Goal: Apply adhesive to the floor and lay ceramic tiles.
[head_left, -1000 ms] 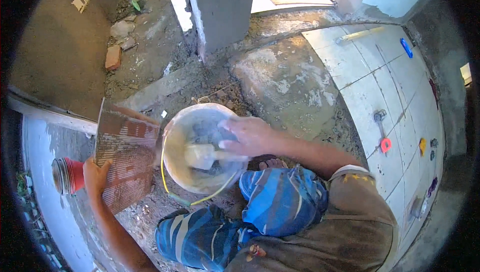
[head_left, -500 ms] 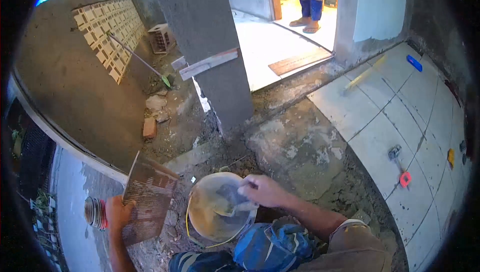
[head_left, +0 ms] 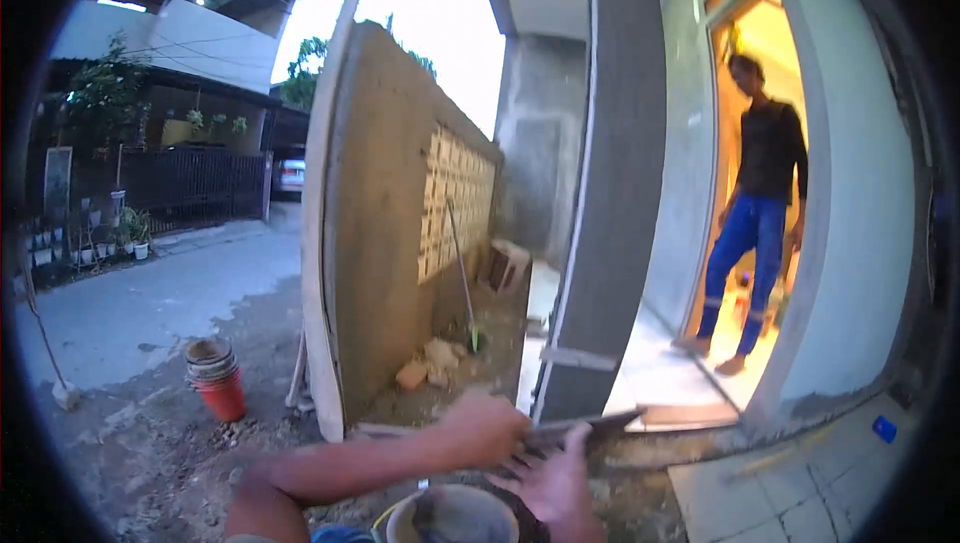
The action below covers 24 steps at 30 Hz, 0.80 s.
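Note:
A thin, flat rectangular tile point(head_left: 600, 427) is held nearly edge-on in front of me at the lower middle; its ribbed brown face showed earlier. My left hand point(head_left: 490, 430), its arm reaching across from the lower left, is closed on the tile's left end. Just below the tile is my right hand point(head_left: 555, 483), its palm turned up and fingers spread; whether it touches the tile I cannot tell. Under both hands stands a pale round bucket point(head_left: 400, 523) with a yellow handle, partly cut off by the lower edge, its contents mostly hidden.
Stacked buckets, the lower one red point(head_left: 222, 398), stand on rough ground at left. Ahead are a low wall point(head_left: 375, 213), a grey pillar point(head_left: 615, 193) and a long-handled green-ended tool point(head_left: 462, 273). A person point(head_left: 760, 173) stands in the lit doorway. White floor tiles point(head_left: 730, 493) lie right.
My view has tilted up and turned left. The tile has come from beside the bucket to above it, now edge-on. My right hand has left the bucket and spread its fingers beneath the tile.

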Motion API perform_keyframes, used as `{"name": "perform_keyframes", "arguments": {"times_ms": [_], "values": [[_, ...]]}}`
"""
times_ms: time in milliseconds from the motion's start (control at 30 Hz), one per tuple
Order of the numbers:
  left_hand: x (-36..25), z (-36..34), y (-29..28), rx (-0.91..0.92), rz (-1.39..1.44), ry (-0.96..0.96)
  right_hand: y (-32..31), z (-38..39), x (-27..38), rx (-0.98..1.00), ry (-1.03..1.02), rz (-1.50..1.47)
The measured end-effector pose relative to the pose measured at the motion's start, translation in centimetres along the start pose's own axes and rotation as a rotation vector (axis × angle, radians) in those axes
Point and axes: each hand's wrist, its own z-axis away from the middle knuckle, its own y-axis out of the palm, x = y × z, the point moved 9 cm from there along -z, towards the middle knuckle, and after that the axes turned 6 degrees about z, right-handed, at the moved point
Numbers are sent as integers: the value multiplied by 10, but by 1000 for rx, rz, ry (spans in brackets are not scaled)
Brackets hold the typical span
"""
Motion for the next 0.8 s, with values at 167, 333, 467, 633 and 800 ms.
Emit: {"name": "perform_keyframes", "arguments": {"times_ms": [167, 333, 467, 633, 800], "values": [[-57, 2, 51, -125, 117, 207, -6, 55, 20, -104, -189, -33], [-123, 14, 62, -401, 207, 532, -67, 98, 17, -532, -418, -77], [-116, 32, 63, -291, 334, 542, -133, 104, 32, -131, -633, 7], [-53, 42, 58, -115, 622, 600, -164, 170, 41, -423, -757, 33], [32, -22, 83, -204, 917, 212, -200, 218, 75, -536, -837, -29]]}}
